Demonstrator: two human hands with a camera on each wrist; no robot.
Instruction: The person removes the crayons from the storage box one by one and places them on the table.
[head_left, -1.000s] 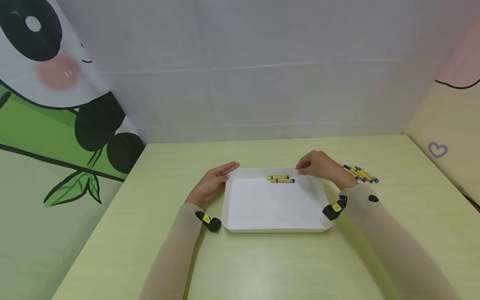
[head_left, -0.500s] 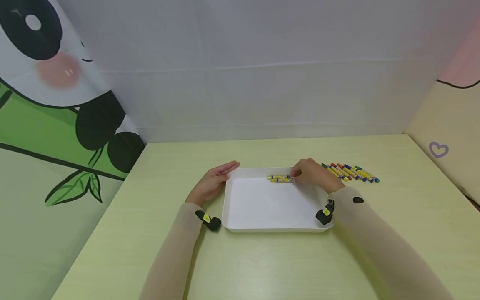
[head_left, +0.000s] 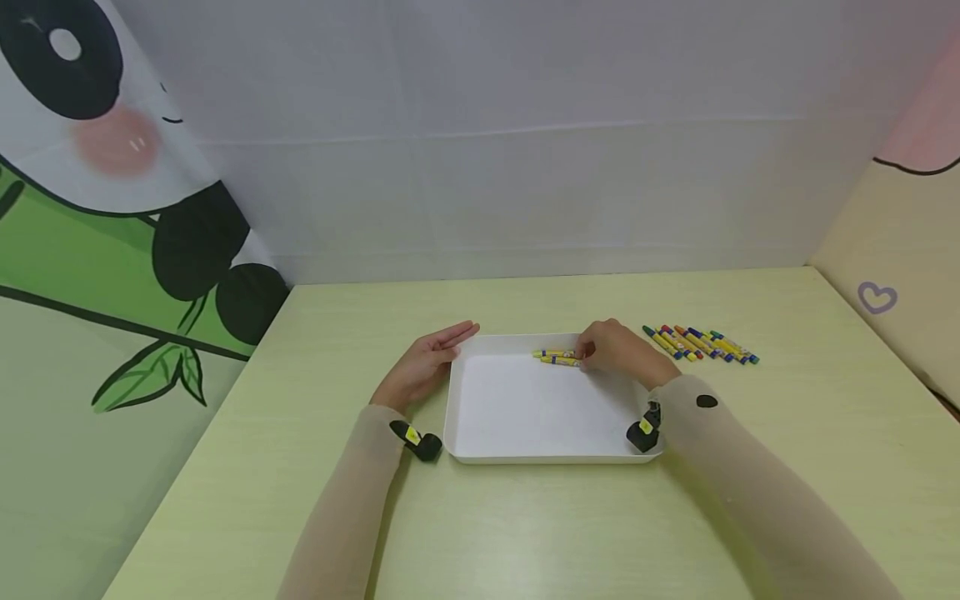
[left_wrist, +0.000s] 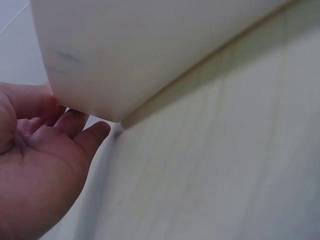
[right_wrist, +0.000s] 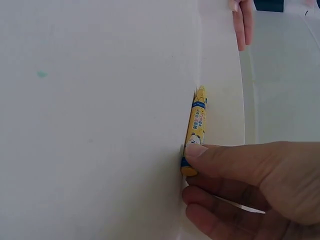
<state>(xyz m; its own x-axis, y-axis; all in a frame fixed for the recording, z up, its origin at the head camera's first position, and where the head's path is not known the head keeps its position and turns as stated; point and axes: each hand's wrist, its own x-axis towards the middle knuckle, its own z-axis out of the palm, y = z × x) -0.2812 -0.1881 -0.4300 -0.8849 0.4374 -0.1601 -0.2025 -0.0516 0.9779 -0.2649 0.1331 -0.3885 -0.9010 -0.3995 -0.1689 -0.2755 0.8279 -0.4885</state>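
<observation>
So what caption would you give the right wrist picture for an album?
Right hand touches the end of a yellow crayon lying in a white tray.

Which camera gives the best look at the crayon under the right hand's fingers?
The right wrist view: the crayon fills it close up, its yellow and blue wrapper clear, the right hand touching its end. The head view shows crayons small in the tray. The left wrist view shows none.

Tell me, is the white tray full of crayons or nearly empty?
Nearly empty. The white tray holds only a few crayons by its far rim, where the right hand touches them; the rest is bare.
</observation>
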